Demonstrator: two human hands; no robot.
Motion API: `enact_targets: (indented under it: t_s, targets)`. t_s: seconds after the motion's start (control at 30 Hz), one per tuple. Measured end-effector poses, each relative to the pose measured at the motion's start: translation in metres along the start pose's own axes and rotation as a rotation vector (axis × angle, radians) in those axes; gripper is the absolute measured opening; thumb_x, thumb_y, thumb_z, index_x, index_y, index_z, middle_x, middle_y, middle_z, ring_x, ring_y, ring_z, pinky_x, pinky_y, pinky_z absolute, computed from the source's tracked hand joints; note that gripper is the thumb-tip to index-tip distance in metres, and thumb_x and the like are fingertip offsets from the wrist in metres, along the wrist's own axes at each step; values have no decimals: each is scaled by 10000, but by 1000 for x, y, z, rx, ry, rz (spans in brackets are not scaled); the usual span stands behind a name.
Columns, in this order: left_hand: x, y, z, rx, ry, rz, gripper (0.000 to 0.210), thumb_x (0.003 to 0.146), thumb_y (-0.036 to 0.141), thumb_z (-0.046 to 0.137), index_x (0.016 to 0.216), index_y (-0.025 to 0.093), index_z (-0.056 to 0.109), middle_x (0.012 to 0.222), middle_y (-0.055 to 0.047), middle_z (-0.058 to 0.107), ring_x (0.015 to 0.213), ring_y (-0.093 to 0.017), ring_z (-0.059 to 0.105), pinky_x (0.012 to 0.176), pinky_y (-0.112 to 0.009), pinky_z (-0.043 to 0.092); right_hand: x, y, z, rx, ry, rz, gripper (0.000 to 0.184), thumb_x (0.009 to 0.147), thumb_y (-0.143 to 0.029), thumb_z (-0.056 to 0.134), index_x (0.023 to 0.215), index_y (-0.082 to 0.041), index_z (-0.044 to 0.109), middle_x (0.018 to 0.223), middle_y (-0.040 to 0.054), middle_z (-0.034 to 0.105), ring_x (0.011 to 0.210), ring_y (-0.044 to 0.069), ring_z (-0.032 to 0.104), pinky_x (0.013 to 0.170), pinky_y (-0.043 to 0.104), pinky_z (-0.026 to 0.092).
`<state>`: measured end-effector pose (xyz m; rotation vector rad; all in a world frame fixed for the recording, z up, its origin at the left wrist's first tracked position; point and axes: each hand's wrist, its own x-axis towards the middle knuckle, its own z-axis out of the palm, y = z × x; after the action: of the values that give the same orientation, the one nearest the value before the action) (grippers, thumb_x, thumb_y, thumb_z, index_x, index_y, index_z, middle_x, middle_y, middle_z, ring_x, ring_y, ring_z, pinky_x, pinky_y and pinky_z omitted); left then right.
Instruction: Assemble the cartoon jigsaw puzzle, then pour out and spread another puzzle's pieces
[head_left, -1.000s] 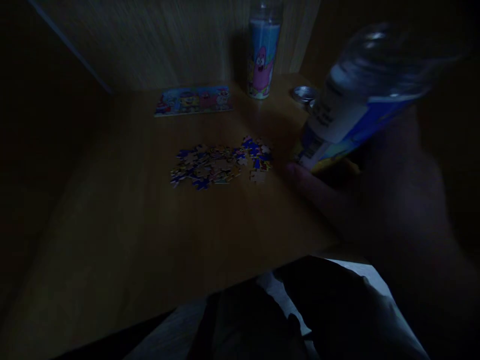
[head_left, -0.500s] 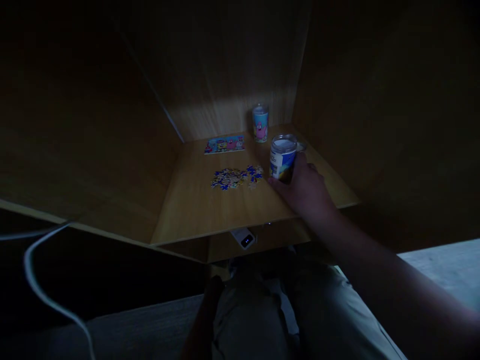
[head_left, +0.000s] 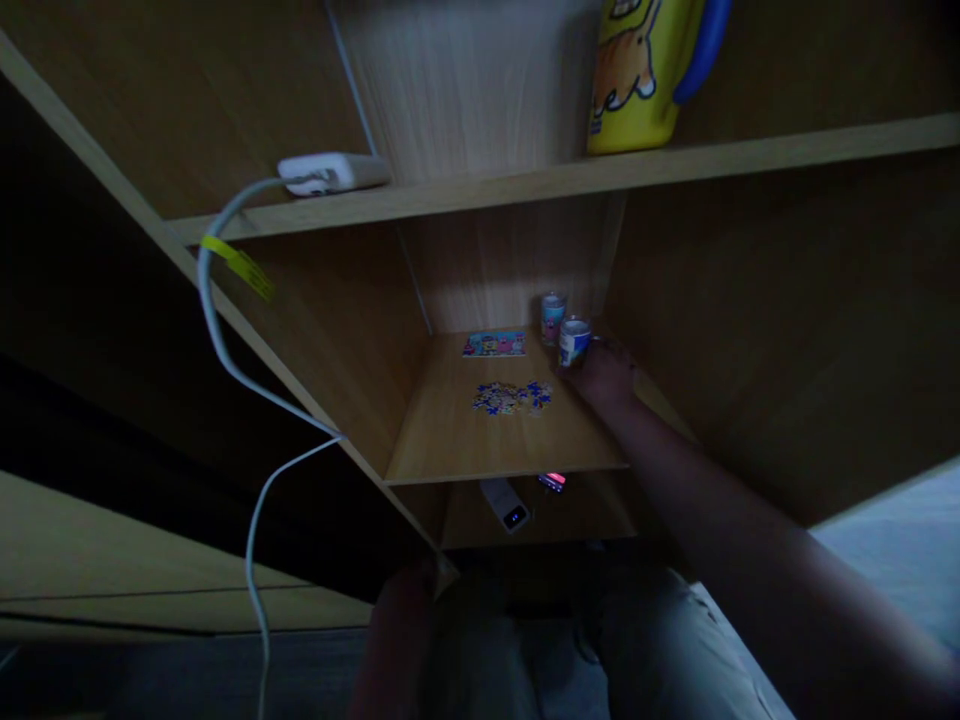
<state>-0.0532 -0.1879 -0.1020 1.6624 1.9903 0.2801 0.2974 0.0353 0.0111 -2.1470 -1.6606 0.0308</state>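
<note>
My right hand point(head_left: 606, 375) is closed round a clear jar point(head_left: 574, 342) with a blue and white label, at the right of the shelf board. Just behind it stands a second, similar jar point(head_left: 553, 318) with a pink cartoon figure. A pile of jigsaw puzzle pieces point(head_left: 501, 398), many of them blue, lies left of my right hand. Farther back, a colourful cartoon picture card point(head_left: 495, 344) lies flat. Low in the view, my left hand point(head_left: 411, 585) is dark and blurred near my leg, its fingers not distinguishable.
The shelf board point(head_left: 442, 445) sits between cabinet walls. On the shelf above are a white charger point(head_left: 334, 172) with a hanging cable point(head_left: 217, 330) and a yellow mug point(head_left: 637, 80) with a blue handle. A white device with a small display point(head_left: 510, 508) lies on the lower shelf.
The view has pulled back and tilted up, so the upper shelf with the charger and mug now shows. My right hand with its jar now appears closer to the second jar.
</note>
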Motion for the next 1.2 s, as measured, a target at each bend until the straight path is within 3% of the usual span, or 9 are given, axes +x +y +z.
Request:
enact_targets:
  t_s: [0.17,0.27,0.37,0.47,0.6,0.7,0.87,1.07,1.2]
  targets:
    - [-25,63,-19,-101,-119,199,202,904,88,572,830,219,707,851,-31,786,840,-200,737,748,-285,450,-6,-2,-8,7,67,128,639,952,-487,711,1446,-95,610,1451,316,609,1380,477,545,1070,656,449]
    - [-20,111,-41,-277,-69,327,214,955,156,561,871,244,736,889,-11,803,847,-194,741,784,-286,494,-24,4,-17,119,194,170,688,946,-540,707,1476,-121,572,1432,295,616,1342,464,563,1049,641,474]
    - [3,151,-64,-452,41,490,165,993,236,598,901,258,733,919,-9,807,876,-200,748,795,-292,536,-44,7,-24,356,391,-22,551,988,-496,645,1393,-124,612,1327,252,672,1232,398,628,1021,548,520]
    - [42,175,-76,-545,172,629,135,992,228,634,915,253,742,925,-11,805,881,-191,752,801,-291,557,-63,5,-23,594,422,-159,347,1040,-476,584,1217,-199,695,1135,140,728,980,293,691,893,445,560]
    - [92,183,-69,-614,299,649,107,984,200,668,939,233,759,951,-23,813,906,-186,755,863,-298,586,-77,3,-7,733,305,-161,264,1061,-446,580,1101,-231,729,1007,76,759,882,244,704,826,381,556]
    - [110,177,-57,-723,334,579,68,967,220,706,923,215,758,918,-27,810,888,-189,760,857,-301,600,-80,1,3,757,188,-159,259,1056,-442,595,1092,-234,745,1018,74,784,890,244,728,816,369,559]
    - [114,173,-50,-784,311,488,77,949,273,764,900,213,763,908,-27,813,896,-195,766,853,-301,603,-81,-3,2,759,91,-185,247,1072,-415,586,1094,-238,757,1018,65,787,888,228,729,801,347,559]
    - [114,176,-50,-764,310,469,74,943,269,748,900,209,760,884,-30,807,864,-198,760,840,-311,606,-83,-8,2,709,8,-313,157,1061,-333,611,1091,-252,742,975,49,760,866,216,727,805,345,575]
    - [115,176,-47,-754,256,485,76,959,287,747,931,216,753,897,-23,802,877,-193,757,822,-292,587,-85,-15,8,659,-101,-456,119,1051,-278,621,1128,-265,711,1138,61,768,1000,232,759,879,374,591]
